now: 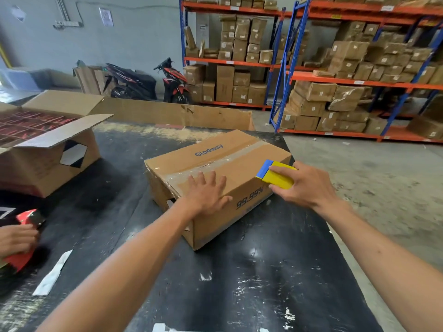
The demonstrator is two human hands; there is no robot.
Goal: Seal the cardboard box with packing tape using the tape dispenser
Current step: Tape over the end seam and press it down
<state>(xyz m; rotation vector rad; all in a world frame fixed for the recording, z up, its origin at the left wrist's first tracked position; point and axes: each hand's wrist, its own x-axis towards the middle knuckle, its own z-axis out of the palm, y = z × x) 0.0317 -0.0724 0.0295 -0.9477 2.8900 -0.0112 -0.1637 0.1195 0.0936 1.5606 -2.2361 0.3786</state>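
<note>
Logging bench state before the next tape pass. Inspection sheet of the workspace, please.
Surface: black table, scuffed, white scrape marks.
Job's things: closed cardboard box, tape along top seam; yellow-blue tape dispenser at its far right edge.
Clutter: open carton at left; white strip on table; another person's hand on a red object.
Grippers: left hand flat on box; right hand gripping dispenser.
Cables: conduit on the far wall.
Surroundings: shelving stacked with cartons; two motorbikes.

A warehouse: steel racking point(354, 82) stacked with cartons point(311, 92), concrete floor point(383, 168), parked motorbikes point(172, 80)
</note>
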